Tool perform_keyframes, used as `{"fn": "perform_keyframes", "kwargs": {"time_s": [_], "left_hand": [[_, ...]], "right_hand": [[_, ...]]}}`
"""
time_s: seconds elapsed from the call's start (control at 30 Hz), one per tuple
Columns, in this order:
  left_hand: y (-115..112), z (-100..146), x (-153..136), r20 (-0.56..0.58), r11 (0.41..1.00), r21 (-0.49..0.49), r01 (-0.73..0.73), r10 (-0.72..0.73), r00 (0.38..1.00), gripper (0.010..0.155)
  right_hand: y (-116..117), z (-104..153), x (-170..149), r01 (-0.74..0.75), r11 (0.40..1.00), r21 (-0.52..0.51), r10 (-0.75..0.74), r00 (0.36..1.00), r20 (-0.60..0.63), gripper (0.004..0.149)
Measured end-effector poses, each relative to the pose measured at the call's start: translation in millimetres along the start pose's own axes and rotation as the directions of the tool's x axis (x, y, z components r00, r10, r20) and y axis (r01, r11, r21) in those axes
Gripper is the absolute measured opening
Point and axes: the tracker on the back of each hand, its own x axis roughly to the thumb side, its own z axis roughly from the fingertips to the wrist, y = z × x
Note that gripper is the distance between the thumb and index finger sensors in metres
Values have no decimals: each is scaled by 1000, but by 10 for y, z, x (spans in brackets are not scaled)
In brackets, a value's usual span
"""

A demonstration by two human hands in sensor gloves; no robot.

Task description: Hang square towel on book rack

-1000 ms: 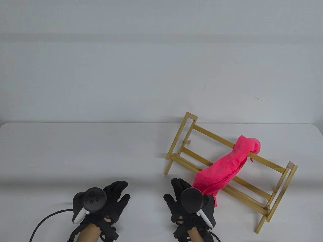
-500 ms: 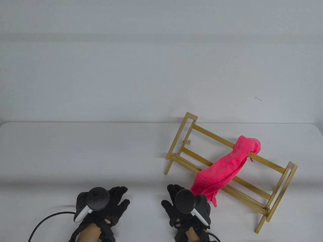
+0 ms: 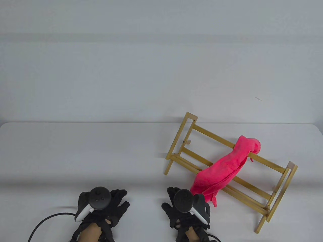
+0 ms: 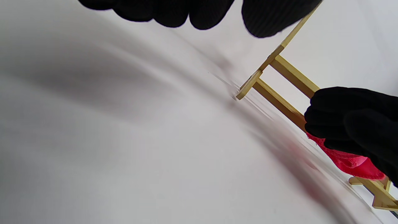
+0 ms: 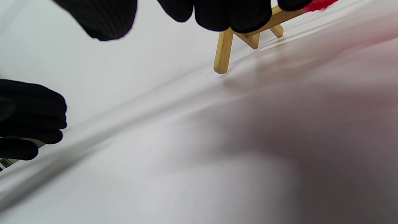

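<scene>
**Table view: pink towel draped over the wooden rack, both hands idle at the near edge**

Table view shows the book rack [image 3: 231, 169], a light wooden frame of long rails between two end pieces, standing on the white worktop [image 3: 88, 156] to the right of centre and set at a slant, its left end farther from the person than its right. The square towel [image 3: 224, 167], bright pink, is bunched rather than spread: its upper end is folded over the rack's top rail near the middle, and the rest trails down across the lower rails toward the near side, ending in a loose corner just beside the right hand.

The left hand [image 3: 106, 205] lies low at the near edge, well apart from the rack, with its fingers loosely extended and nothing in its grip. The right hand [image 3: 185, 205] lies just left of the towel's hanging corner, fingers also relaxed and its grip released; whether a finger brushes the cloth cannot be told from above. Each hand carries a dark tracker [image 3: 100, 198] on its back, and a black cable [image 3: 45, 221] runs off from the left wrist.

Left wrist view shows the rack's end and a patch of pink towel behind the right hand's gloved fingers [image 4: 351, 118].
</scene>
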Motion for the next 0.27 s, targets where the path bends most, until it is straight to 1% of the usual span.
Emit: {"fn": "perform_keyframes", "kwargs": {"time_s": [0.27], "left_hand": [[-3,0,-7,2,1000,1,-5,5,1000,63]], "right_hand": [[8,-3,-6,4,1000,-2,-4,1000,3,70]]}}
